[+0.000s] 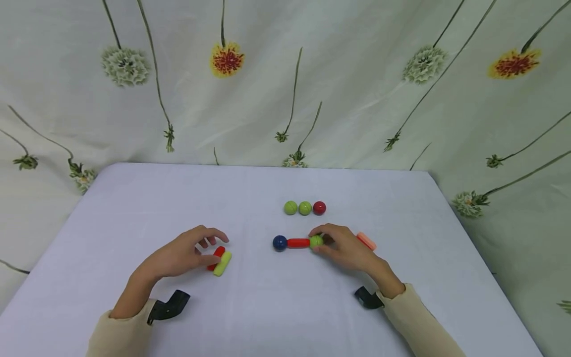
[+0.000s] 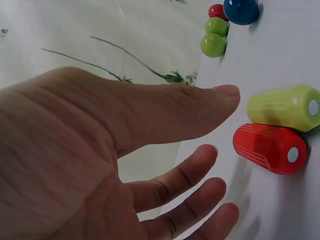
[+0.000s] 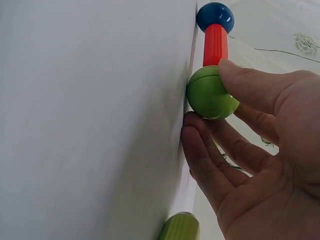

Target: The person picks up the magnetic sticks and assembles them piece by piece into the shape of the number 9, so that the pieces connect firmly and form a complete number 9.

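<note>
My right hand [image 1: 343, 245] pinches a green ball [image 3: 210, 95] between thumb and fingers, low at the white tabletop. That ball sits at one end of a red ribbed rod [image 1: 298, 243], with a dark blue ball [image 1: 279, 243] at the other end, all in one line. On the left, my left hand [image 1: 185, 253] hovers with loosely bent, spread fingers and holds nothing. Just beyond its thumb tip, a yellow-green rod [image 2: 282, 107] and another red rod [image 2: 270, 147] lie side by side, a pale disc on each end facing the camera.
Farther back on the table [image 1: 250, 193], two green balls [image 1: 298, 208] and a red ball [image 1: 319, 208] stand in a row. A salmon-coloured rod [image 1: 366, 241] lies behind the right hand. A green rod [image 3: 181, 227] shows low in the right wrist view. Flower-printed cloth [image 1: 357, 99] hangs behind.
</note>
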Action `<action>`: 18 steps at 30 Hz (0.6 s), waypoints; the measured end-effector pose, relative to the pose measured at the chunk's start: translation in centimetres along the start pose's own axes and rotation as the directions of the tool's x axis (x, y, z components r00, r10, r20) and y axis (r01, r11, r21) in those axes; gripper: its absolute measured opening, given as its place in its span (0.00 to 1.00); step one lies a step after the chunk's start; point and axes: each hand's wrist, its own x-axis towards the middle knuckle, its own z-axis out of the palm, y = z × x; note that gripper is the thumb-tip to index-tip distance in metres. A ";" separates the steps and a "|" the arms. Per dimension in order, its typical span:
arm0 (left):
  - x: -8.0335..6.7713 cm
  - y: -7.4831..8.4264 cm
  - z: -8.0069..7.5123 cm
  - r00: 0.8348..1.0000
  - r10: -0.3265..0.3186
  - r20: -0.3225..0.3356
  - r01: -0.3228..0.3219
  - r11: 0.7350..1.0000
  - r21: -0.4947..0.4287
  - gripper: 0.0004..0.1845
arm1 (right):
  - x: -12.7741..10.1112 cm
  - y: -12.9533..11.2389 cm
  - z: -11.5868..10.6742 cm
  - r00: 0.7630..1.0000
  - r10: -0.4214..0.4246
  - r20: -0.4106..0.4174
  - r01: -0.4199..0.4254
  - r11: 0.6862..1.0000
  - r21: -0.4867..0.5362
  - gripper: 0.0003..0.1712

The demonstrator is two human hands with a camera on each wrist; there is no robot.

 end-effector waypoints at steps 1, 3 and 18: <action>0.0 -0.2 0.0 1.000 0.001 0.014 -0.001 1.000 -0.008 0.18 | 0.0 0.0 0.0 1.000 -0.001 0.001 0.001 1.000 0.001 0.19; 0.1 -0.5 0.0 0.999 -0.001 0.033 0.002 1.000 -0.027 0.17 | 0.0 0.1 0.0 1.000 -0.004 0.001 0.004 1.000 -0.001 0.19; 0.7 -1.1 0.8 0.997 -0.067 0.040 0.066 0.998 0.022 0.12 | 0.0 0.0 -0.1 1.000 0.002 0.008 -0.002 1.000 0.003 0.18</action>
